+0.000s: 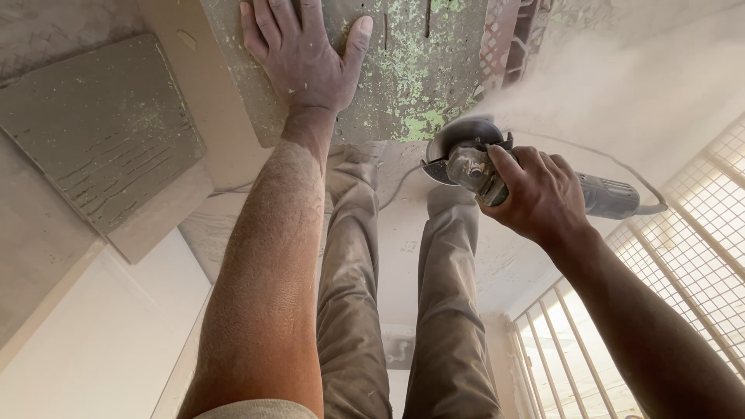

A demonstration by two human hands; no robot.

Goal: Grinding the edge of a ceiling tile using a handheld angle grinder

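- One grinder (497, 174), one slab (403, 70) with flaking green paint, one plain grey slab (101, 132) off to the left, and two hands at work.
- The left hand (299, 58) lies flat on the painted slab, fingers spread wide and thumb out to the side; it presses the surface and grips nothing.
- The right hand (539, 194) is wrapped tight around the grinder's body, fingers curled fully round it (the cable (656, 203) trails from the rear end, beyond the knuckles).
- The grinder's disc (458, 136) sticks out past the fingertips and meets the lower edge of the painted slab, to the right of the flat hand and well apart from it.
- A cloud of dust (590, 77) streams from the disc towards the upper right.
- Two dusty trouser legs (396, 310) stand between the forearms.
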